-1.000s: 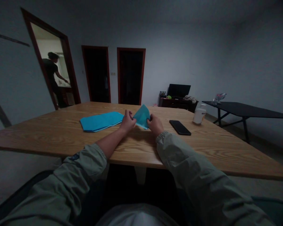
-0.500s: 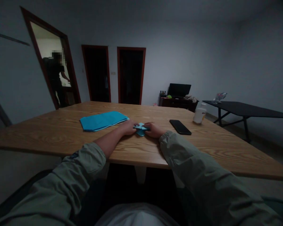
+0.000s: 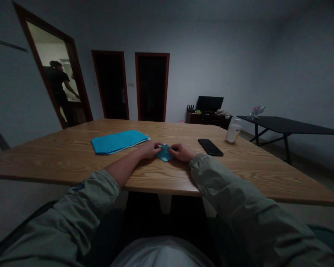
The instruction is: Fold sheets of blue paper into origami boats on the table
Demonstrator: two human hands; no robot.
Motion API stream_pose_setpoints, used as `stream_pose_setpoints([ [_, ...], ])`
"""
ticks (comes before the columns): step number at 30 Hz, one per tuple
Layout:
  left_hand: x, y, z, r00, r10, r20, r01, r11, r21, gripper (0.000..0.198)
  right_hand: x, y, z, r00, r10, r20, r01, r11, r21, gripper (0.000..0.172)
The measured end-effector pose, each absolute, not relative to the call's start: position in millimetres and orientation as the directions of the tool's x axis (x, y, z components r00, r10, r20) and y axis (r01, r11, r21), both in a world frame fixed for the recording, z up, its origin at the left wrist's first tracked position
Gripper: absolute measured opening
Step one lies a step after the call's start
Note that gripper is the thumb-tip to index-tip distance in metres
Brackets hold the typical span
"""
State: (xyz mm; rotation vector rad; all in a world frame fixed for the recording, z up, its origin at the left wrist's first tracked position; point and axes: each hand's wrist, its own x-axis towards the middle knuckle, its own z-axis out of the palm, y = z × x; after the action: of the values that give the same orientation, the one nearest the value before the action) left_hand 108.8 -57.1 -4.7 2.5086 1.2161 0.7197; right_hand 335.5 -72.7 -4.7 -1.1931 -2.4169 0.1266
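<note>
Small light-blue paper [image 3: 165, 153], folded, roughly diamond-shaped, one corner toward the person, on the wooden surface [image 3: 156, 178]. Left hand [image 3: 151, 150] and right hand [image 3: 183, 152] each pinch a side. Wood grain shows to the near edge; larger blue sheets [image 3: 118, 142] lie close left, phone [image 3: 210, 147] right.

Folded blue paper [image 3: 165, 154], small and roughly diamond-shaped, lies on the wooden tabletop [image 3: 161, 178] with one corner pointing toward the near edge and its side corners partly covered.
</note>
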Motion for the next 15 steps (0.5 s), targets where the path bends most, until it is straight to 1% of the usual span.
stream_pose_setpoints([
  [3, 108.0, -52.8, -5.5, 0.474, 0.826, 0.305, 0.626, -0.559, 0.544, 0.043, 333.2, -66.6, -9.1, -0.458, 0.808, 0.372, 0.736, 0.579, -0.351, 0.039],
  [4, 108.0, -52.1, -5.5, 0.453, 0.837, 0.307, 0.627, -0.544, 0.557, 0.044, 332.3, -64.3, -10.7, -0.436, 0.811, 0.389, 0.734, 0.571, -0.367, 0.038],
  [6, 108.6, -51.3, -5.4, 0.396, 0.856, 0.331, 0.659, -0.516, 0.547, 0.044, 330.5, -60.4, -12.9, -0.381, 0.829, 0.409, 0.749, 0.536, -0.389, 0.034],
  [9, 111.0, -50.5, -5.8, 0.331, 0.877, 0.347, 0.751, -0.468, 0.466, 0.039, 328.5, -56.9, -14.7, -0.310, 0.859, 0.407, 0.808, 0.464, -0.364, 0.028],
  [11, 113.3, -50.0, -6.2, 0.316, 0.894, 0.318, 0.797, -0.432, 0.422, 0.040, 328.1, -55.5, -15.4, -0.295, 0.866, 0.403, 0.839, 0.437, -0.325, 0.031],
  [13, 115.5, -49.5, -6.1, 0.306, 0.911, 0.278, 0.818, -0.401, 0.413, 0.046, 328.1, -54.5, -15.5, -0.299, 0.871, 0.390, 0.859, 0.424, -0.288, 0.036],
  [15, 116.5, -48.1, -5.2, 0.292, 0.929, 0.228, 0.809, -0.367, 0.459, 0.053, 328.1, -54.0, -14.5, -0.305, 0.878, 0.368, 0.873, 0.413, -0.261, 0.040],
])
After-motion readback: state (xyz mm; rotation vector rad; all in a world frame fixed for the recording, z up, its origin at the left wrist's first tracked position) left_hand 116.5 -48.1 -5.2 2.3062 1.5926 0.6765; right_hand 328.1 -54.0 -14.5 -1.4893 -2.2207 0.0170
